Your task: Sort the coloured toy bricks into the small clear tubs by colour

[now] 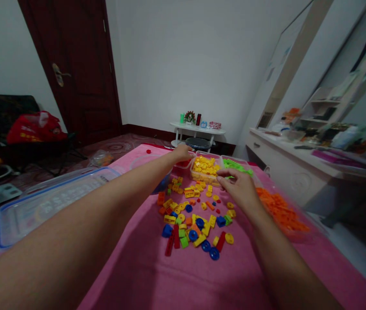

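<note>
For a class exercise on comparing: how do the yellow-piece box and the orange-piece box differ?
The yellow-piece box holds yellow pieces; the orange-piece box holds orange ones. The yellow-piece box stands farther from the camera, while the orange-piece box is nearer and farther right. Both look see-through and stand on the pink surface.

Pink cloth (170, 284). Yellow bricks (204, 165) mid-frame, green bricks (233, 164) right of them, orange bricks (278, 207) lower right. Loose bricks (188, 208): yellow, blue, red, green, orange.
</note>
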Action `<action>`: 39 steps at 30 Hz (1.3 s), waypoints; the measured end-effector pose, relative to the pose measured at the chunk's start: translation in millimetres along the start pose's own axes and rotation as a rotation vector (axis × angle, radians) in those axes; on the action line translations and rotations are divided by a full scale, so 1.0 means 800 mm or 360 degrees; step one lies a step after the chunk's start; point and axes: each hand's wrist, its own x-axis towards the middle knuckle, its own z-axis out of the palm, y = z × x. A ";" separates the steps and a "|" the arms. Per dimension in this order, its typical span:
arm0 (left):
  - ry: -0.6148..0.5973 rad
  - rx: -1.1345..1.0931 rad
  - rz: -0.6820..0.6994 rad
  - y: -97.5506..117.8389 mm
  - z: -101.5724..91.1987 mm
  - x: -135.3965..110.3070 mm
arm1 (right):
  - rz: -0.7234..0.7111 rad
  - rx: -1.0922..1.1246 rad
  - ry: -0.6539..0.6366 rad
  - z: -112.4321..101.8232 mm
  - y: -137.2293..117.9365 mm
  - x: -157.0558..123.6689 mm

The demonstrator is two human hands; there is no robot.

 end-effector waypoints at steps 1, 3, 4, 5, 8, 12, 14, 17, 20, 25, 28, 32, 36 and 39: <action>-0.0019 0.0021 0.0033 0.001 -0.001 -0.001 | 0.0001 -0.0038 -0.0043 0.003 -0.002 -0.002; -0.0035 0.0051 0.0098 0.007 -0.006 -0.009 | 0.0000 -0.0122 -0.0176 0.010 -0.007 -0.007; -0.0025 0.0067 0.0160 0.010 -0.010 -0.017 | -0.0008 -0.0158 -0.0260 0.012 -0.010 -0.009; -0.0001 0.0080 0.0251 0.014 -0.014 -0.027 | -0.0020 -0.0185 -0.0341 0.014 -0.014 -0.011; 0.0057 0.0080 0.0683 0.027 -0.028 -0.078 | -0.0024 -0.0225 -0.0460 0.011 -0.020 -0.012; -0.0172 0.0026 0.1113 0.029 -0.043 -0.174 | 0.0018 -0.0264 -0.0515 -0.007 -0.020 -0.005; -0.0256 -0.0012 0.1168 0.019 -0.048 -0.219 | 0.0013 -0.0342 -0.0653 -0.015 -0.022 -0.005; -0.0334 -0.0109 0.1250 -0.002 -0.048 -0.271 | -0.0091 -0.0488 -0.1014 -0.015 -0.033 -0.016; -0.0427 -0.0121 0.1397 -0.018 -0.039 -0.300 | -0.0179 -0.0607 -0.1292 0.001 -0.050 -0.037; -0.0557 0.0001 0.1332 -0.016 -0.011 -0.311 | -0.0200 -0.0837 -0.1387 0.032 -0.058 -0.056; -0.0486 0.0028 0.1167 -0.007 0.010 -0.297 | -0.0121 -0.0919 -0.1232 0.038 -0.040 -0.046; -0.0266 0.0053 0.0912 0.004 0.038 -0.256 | 0.0035 -0.1023 -0.0882 0.032 -0.004 -0.024; -0.0108 0.0087 0.0737 0.021 0.055 -0.209 | 0.0056 -0.1042 -0.0724 0.011 0.014 -0.011; -0.0043 0.0070 0.0667 0.035 0.059 -0.184 | -0.0002 -0.0950 -0.0744 -0.009 0.006 -0.008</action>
